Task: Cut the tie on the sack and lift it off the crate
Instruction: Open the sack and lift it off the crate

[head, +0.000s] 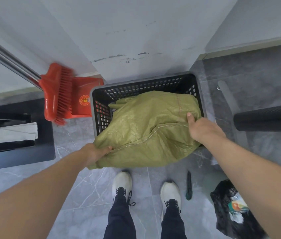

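The olive-green woven plastic sack [146, 128] lies slumped over the black lattice-walled plastic crate [136, 87], which stands on the grey marbled tile floor [88, 187] against the white wall [127, 31]. The sack covers the near half of the crate and spills over the near rim towards the floor, while the far side of the crate stays open to view. A stitched seam runs across the fabric between the two hands.

The person's left hand [95, 153] grips the near left corner of the sack, its fingers curled into the bunched cloth. The right hand [201, 128] holds the sack's right side near the crate rim, thumb pressed flat on top and the other fingers tucked out of sight in the fold.

A dark green utility knife [189, 186] lies on the floor just beside the person's right white shoe [170, 191], apart from both hands. A crumpled black plastic bag [226, 204] sits further right. Left of the crate, a red broom [57, 95] leans against a red dustpan [83, 99].
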The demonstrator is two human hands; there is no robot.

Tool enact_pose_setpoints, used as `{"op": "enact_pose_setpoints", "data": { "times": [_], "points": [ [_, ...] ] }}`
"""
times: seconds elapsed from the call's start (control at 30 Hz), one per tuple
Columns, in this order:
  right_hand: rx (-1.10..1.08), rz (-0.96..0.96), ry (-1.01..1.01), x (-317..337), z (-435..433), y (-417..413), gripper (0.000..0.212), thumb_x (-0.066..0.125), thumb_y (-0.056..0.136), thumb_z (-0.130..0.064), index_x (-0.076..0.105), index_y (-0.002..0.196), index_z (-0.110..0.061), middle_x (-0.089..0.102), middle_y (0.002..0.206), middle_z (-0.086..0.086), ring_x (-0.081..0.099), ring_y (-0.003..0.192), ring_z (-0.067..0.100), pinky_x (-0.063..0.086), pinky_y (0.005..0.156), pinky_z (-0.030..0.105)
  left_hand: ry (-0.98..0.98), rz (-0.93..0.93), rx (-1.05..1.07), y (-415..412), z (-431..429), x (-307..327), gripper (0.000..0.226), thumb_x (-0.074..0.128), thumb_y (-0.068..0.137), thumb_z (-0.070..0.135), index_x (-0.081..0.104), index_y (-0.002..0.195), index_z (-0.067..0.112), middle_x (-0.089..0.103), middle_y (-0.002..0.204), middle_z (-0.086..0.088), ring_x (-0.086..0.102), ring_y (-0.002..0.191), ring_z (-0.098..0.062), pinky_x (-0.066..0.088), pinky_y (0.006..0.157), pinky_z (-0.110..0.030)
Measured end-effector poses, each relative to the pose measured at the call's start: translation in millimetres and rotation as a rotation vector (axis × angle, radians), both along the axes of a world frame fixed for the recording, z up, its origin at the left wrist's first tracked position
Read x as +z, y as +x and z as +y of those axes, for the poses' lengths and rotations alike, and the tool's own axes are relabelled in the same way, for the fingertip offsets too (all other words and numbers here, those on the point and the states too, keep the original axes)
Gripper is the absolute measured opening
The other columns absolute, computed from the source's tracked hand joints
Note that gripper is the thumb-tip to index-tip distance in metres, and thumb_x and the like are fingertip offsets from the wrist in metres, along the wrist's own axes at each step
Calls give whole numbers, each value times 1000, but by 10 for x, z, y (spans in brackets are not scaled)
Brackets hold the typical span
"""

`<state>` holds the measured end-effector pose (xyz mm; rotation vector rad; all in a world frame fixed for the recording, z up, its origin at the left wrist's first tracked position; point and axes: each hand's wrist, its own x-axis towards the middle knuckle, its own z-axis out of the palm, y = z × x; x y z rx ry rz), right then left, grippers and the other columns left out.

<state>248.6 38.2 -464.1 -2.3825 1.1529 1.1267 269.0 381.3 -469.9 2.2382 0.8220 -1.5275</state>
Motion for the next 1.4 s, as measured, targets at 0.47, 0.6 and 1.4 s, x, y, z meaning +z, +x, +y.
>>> {"op": "enact_pose_setpoints", "data": {
  "times": [0.47,0.6,1.4],
  "points": [
    [-427,-785,92,743,479,90,33,48,103,-32,49,76,-13,59,80,8,58,81,32,40,68,37,-45,-486,-59,316,-518,913,36,46,101,34,65,89,6,70,96,-16,66,96,-40,49,78,-37],
    [-480,-854,161,1148,511,76,31,48,102,-31,51,77,-12,61,80,8,57,78,31,40,69,36,-52,-627,9,275,-564,1333,37,48,99,31,63,78,4,65,80,-13,65,85,-38,44,69,-37],
    [-710,-898,245,2908,623,-322,23,46,104,-27,54,92,-9,62,100,15,58,87,31,40,71,34,-62,-856,-78,-44,-515,2990,35,45,100,30,52,69,16,64,80,-12,58,76,-35,41,66,-36]
  ]
}}
